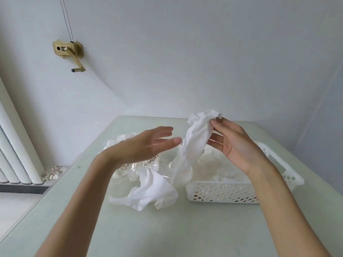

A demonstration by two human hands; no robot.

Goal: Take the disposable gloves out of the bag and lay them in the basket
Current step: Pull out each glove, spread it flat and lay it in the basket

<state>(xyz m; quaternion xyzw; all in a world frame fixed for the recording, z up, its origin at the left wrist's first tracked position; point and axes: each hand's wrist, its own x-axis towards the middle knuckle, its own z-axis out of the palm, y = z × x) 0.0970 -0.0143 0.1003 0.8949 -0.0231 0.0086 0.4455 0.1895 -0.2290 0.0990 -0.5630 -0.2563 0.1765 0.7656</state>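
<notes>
Pale green tabletop point(167, 229) | right hand point(239, 145) pinching thin white plastic gloves point(193, 140) above white perforated basket point(222, 191), right edge | left hand point(148, 145) spread | flimsy, slippery; best pinched near cuff

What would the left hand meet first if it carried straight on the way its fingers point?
Probably the hanging glove pinched by the right hand. The left hand is open, its fingertips pointing right, close beside the glove, though depth is unclear.
</notes>
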